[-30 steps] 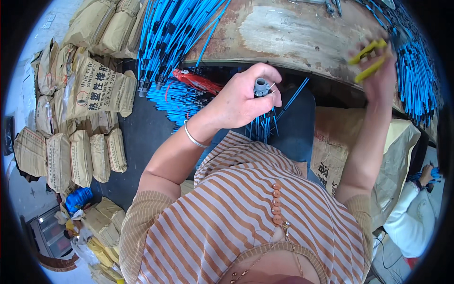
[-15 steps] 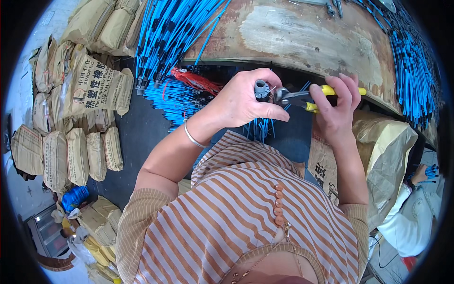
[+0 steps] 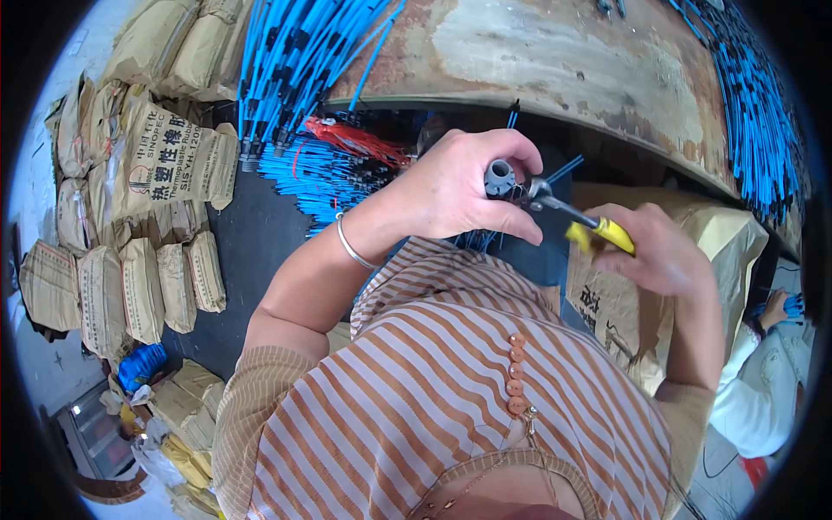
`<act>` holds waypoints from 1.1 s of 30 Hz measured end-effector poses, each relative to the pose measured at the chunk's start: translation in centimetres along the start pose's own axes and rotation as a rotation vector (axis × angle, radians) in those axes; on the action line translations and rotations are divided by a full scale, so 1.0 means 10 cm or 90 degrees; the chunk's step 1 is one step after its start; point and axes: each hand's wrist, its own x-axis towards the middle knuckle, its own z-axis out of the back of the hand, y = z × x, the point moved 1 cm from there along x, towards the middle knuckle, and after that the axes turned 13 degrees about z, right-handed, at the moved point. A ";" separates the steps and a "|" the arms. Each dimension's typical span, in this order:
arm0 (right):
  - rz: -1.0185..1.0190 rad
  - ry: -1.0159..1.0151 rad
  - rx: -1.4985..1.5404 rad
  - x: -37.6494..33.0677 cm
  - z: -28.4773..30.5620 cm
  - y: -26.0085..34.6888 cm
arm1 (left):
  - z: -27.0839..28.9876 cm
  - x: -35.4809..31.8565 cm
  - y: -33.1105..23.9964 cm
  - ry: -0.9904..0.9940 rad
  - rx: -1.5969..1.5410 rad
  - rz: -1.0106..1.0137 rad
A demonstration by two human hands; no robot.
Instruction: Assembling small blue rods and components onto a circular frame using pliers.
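Both hands are apart, with a tool spanning the gap: the left hand (image 3: 451, 186) is curled round a grey round fitting (image 3: 500, 179), fingers above it and thumb below, while the right hand (image 3: 663, 247), a little blurred, is closed on the yellow handles of a pair of pliers (image 3: 572, 211). The fitting sits at the right side of the left hand, in the hollow between thumb and fingers, its open end turned up toward the camera, so its axis seems to run roughly along the line of sight. The pliers lie aslant, metal head at upper left and handles at lower right, and come at the fitting from its right, crosswise to that axis. The work seems to turn on that crossing; whether the head grips anything cannot be told. The left hand is the nearer, being on the fitting; the right reaches it only through the pliers. Thin blue strands (image 3: 482, 238) show below the left hand, and the tabletop (image 3: 555, 61) lies beyond both
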 end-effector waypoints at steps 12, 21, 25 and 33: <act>-0.047 0.026 0.214 -0.06 0.00 -0.10 | 0.01 0.08 0.03 0.006 0.033 -0.060; -0.134 0.243 0.811 -0.13 -0.38 -0.28 | -0.01 0.14 0.12 0.072 0.079 -0.167; 0.105 -0.043 0.030 0.01 -0.05 -0.13 | 0.02 0.12 0.11 -0.065 0.073 -0.106; -0.231 0.275 0.754 -0.07 -0.34 -0.36 | 0.03 0.18 0.07 0.091 0.065 -0.112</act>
